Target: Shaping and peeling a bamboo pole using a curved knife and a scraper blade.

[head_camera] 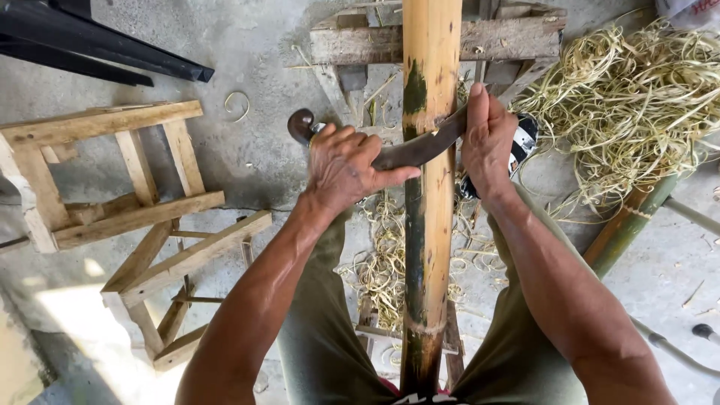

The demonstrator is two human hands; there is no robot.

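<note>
Bamboo pole (430,187) runs from 6 o'clock to 12 o'clock through frame centre, far end resting on a wooden trestle (495,39). Curved knife (416,148) lies across the pole, just above centre. Left hand (345,166) closed around the knife handle at 10 o'clock of centre. Right hand (486,142) closed over the blade's far end at 2 o'clock, fingers wrapped. Pile of pale shavings (637,97) at 2 o'clock. Wooden frame (127,217) at 9 o'clock. Green bamboo piece (630,221) at 3 o'clock.
</note>
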